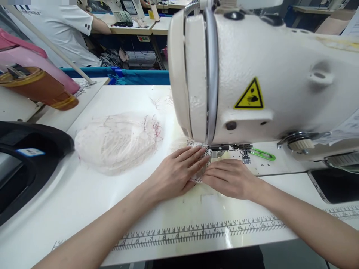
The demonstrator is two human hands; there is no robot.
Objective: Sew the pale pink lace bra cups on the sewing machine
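Observation:
A small piece of patterned lace fabric (200,172) lies under the needle end of the white sewing machine (193,74). My left hand (179,170) rests flat on its left side, fingers stretched toward the needle. Along the right edge of the fabric, my right hand (228,177) is closed, with its fingertips curled down at the cloth. The needle itself is hidden behind the machine head and my fingers. To the left lies a heap of sheer pale pink lace (117,144) with loose reddish threads.
A black iron-like device (30,160) stands at the left edge, near an orange-brown cup (39,87) and a pink bottle (45,59). Right of the needle are a green clip-like tool (263,154) and a phone (338,185). A printed ruler (196,232) runs along the front. Another person (61,33) sits behind.

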